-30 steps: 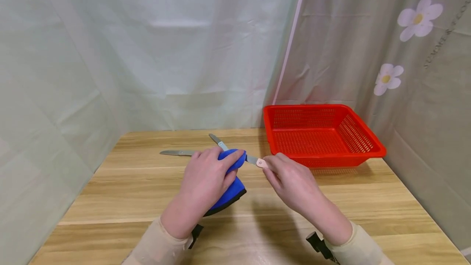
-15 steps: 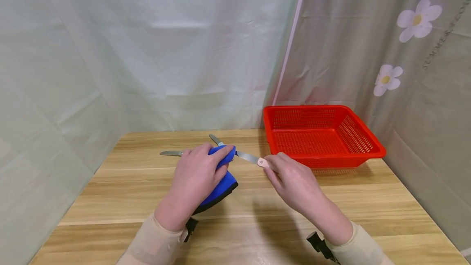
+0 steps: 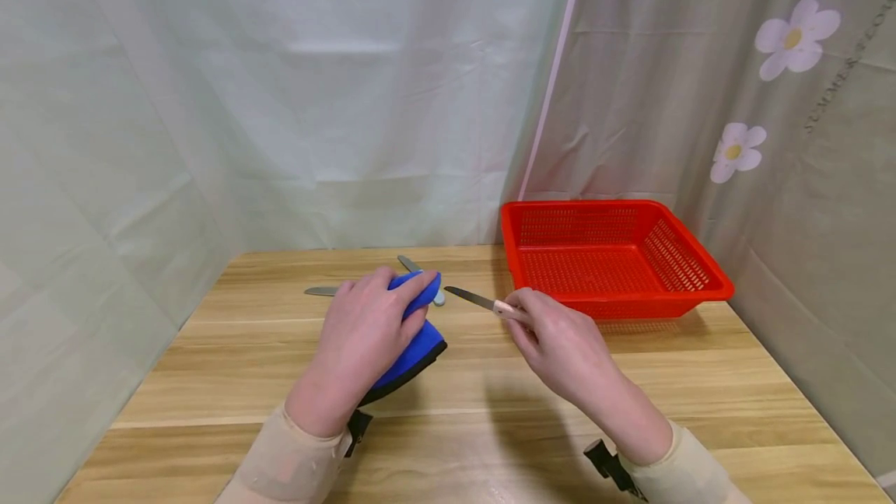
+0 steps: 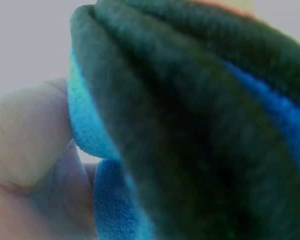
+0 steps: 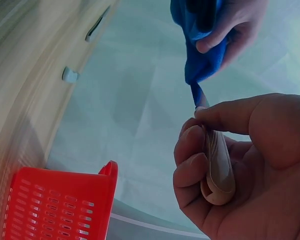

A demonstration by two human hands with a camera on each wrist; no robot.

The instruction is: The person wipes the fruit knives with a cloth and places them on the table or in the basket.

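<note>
A folding knife with a pale pink handle (image 3: 501,309) is gripped in my right hand (image 3: 560,341). Its blade (image 3: 470,297) points left, bare in the head view. Fingers and thumb wrap the handle (image 5: 221,172) in the right wrist view. My left hand (image 3: 364,333) holds a folded blue cloth (image 3: 418,352) with black edging, its folded end just left of the blade tip. The dark edging (image 4: 155,125) fills most of the left wrist view. Behind the cloth lies a knife with a light blue handle (image 3: 439,299). Another knife's blade (image 3: 320,291) shows left of my left hand, its handle hidden.
A red plastic basket (image 3: 623,303) with slotted walls stands at the back right of the wooden table (image 3: 231,379), close beyond my right hand. Pale curtains (image 3: 378,99) hang behind the table and at both sides.
My left hand has moved left with the cloth, away from the pink-handled knife, and more of the blade shows. The knife has turned slightly in my right hand, which stays nearly in place.
</note>
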